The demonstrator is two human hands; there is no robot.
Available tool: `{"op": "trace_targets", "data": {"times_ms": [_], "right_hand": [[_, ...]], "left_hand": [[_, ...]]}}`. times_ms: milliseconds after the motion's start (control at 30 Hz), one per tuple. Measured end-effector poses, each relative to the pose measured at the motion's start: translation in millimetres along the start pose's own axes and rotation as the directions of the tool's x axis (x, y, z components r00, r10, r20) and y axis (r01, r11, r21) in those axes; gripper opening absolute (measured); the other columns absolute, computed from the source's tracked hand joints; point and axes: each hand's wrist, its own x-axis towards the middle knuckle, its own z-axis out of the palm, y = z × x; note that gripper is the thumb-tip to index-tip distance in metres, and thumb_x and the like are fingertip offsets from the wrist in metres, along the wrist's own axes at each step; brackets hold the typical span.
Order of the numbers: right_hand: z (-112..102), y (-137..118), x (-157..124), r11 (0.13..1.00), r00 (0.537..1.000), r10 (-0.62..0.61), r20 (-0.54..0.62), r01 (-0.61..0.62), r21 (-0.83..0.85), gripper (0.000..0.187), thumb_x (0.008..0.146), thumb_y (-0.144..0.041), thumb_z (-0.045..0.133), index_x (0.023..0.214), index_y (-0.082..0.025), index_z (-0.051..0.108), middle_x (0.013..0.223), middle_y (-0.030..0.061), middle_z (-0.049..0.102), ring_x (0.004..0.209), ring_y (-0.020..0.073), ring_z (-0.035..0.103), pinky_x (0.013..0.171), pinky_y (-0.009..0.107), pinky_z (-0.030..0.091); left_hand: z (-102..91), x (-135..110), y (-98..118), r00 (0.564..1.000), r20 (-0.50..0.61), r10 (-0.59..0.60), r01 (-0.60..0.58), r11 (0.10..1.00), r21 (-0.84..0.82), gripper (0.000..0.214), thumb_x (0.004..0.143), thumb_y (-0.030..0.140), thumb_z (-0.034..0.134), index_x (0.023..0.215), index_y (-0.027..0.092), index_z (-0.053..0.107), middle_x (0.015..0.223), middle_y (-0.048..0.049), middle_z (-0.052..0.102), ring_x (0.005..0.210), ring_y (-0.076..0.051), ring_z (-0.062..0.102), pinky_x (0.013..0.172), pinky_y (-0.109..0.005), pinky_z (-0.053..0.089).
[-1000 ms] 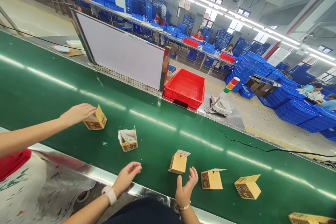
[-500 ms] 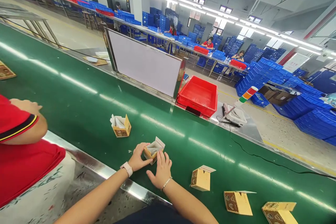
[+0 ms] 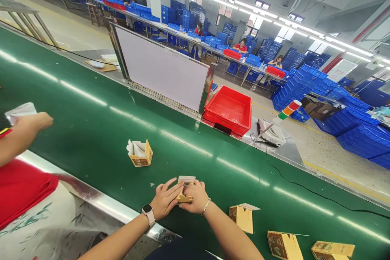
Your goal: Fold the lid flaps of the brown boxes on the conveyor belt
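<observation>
A small brown cardboard box (image 3: 185, 189) with its top flap up sits on the green conveyor belt (image 3: 91, 122) near the front edge. My left hand (image 3: 166, 200), with a watch on the wrist, and my right hand (image 3: 196, 197), with a bracelet, press against it from both sides, fingers closed round it. Another open box (image 3: 140, 153) with white paper inside stands to the left. Three more boxes lie to the right: an open-flapped box (image 3: 243, 217), a printed box (image 3: 282, 245) and a tipped box (image 3: 331, 250).
A co-worker in red at the left holds a clear packet (image 3: 20, 111) in a hand (image 3: 33, 124). Behind the belt stand a white board (image 3: 163, 71), a red tray (image 3: 229, 110) and a scale (image 3: 271, 135). Blue crates and seated people fill the hall.
My hands went from open above the belt to closed on one box, which came nearer to me with its flap folding down. The co-worker's hand left the belt box and lifted a packet.
</observation>
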Motion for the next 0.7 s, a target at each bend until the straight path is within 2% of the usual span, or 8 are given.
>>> {"op": "trace_targets", "data": {"times_ms": [133,233,267,333,400,467,567,700], "right_hand": [[-5,5,-11,0.984,0.995,-0.021,-0.094,0.037,0.171,0.023,0.078,-0.052,0.066,0.083,-0.030,0.072,0.080,0.0009,0.072,0.090,0.0240,0.062,0.083,0.044,0.045],[6,-1,-22,0.944,0.955,0.109,-0.277,-0.012,0.329,0.018,0.084,-0.039,0.058,0.088,-0.029,0.072,0.098,0.0042,0.072,0.104,0.0241,0.061,0.095,0.048,0.045],[12,-4,-25,0.919,0.913,0.212,-0.348,-0.064,0.389,0.017,0.082,-0.038,0.059,0.087,-0.027,0.071,0.102,0.0059,0.070,0.105,0.0242,0.061,0.095,0.048,0.047],[28,-7,-31,0.786,0.758,0.511,-0.406,-0.221,0.578,0.022,0.073,-0.039,0.067,0.088,-0.023,0.067,0.105,0.0088,0.066,0.102,0.0248,0.061,0.088,0.044,0.052],[40,-7,-35,0.529,0.574,0.771,-0.278,-0.333,0.780,0.039,0.060,-0.041,0.074,0.092,-0.022,0.061,0.105,0.0089,0.063,0.095,0.0242,0.063,0.080,0.040,0.055],[46,-2,-36,0.307,0.481,0.871,-0.098,-0.378,0.873,0.049,0.053,-0.043,0.078,0.092,-0.022,0.057,0.098,0.0069,0.064,0.085,0.0229,0.064,0.075,0.039,0.056],[43,11,-39,0.201,0.512,0.858,0.043,-0.412,0.889,0.050,0.049,-0.044,0.081,0.086,-0.022,0.056,0.082,0.0028,0.065,0.070,0.0206,0.065,0.066,0.037,0.057],[34,23,-43,0.167,0.551,0.826,0.119,-0.441,0.882,0.050,0.044,-0.037,0.084,0.082,-0.021,0.057,0.076,0.0004,0.066,0.067,0.0201,0.066,0.063,0.035,0.056]], "left_hand": [[-0.3,8,21,0.993,0.095,-0.076,0.074,0.997,0.025,0.037,0.086,0.037,0.045,0.110,0.031,0.073,0.125,-0.0095,0.068,0.131,-0.041,0.046,0.097,-0.061,0.032],[4.4,10,35,0.983,0.075,-0.166,0.172,0.982,-0.077,0.035,0.086,0.040,0.044,0.100,0.029,0.074,0.119,-0.0103,0.070,0.127,-0.039,0.049,0.097,-0.061,0.034],[8.6,10,39,0.979,0.031,-0.202,0.204,0.966,-0.156,0.033,0.085,0.041,0.046,0.098,0.027,0.073,0.117,-0.0113,0.071,0.123,-0.037,0.052,0.098,-0.059,0.036],[19.3,11,44,0.942,-0.096,-0.321,0.269,0.896,-0.353,0.035,0.079,0.045,0.054,0.102,0.023,0.068,0.116,-0.0132,0.068,0.117,-0.033,0.057,0.098,-0.053,0.042],[30.0,14,47,0.861,-0.151,-0.485,0.339,0.771,-0.539,0.046,0.070,0.045,0.063,0.108,0.020,0.060,0.117,-0.0136,0.065,0.112,-0.031,0.060,0.097,-0.048,0.047],[38.0,18,48,0.815,-0.027,-0.578,0.423,0.626,-0.655,0.053,0.064,0.047,0.068,0.108,0.019,0.056,0.113,-0.0125,0.065,0.109,-0.029,0.062,0.096,-0.046,0.049],[45.4,25,50,0.798,0.218,-0.563,0.526,0.472,-0.708,0.059,0.059,0.057,0.070,0.102,0.019,0.058,0.105,-0.0111,0.068,0.105,-0.029,0.064,0.096,-0.044,0.050],[52.9,26,57,0.762,0.334,-0.554,0.569,0.328,-0.754,0.073,0.050,0.067,0.074,0.104,0.019,0.060,0.107,-0.0109,0.070,0.102,-0.030,0.066,0.092,-0.042,0.053]]}}
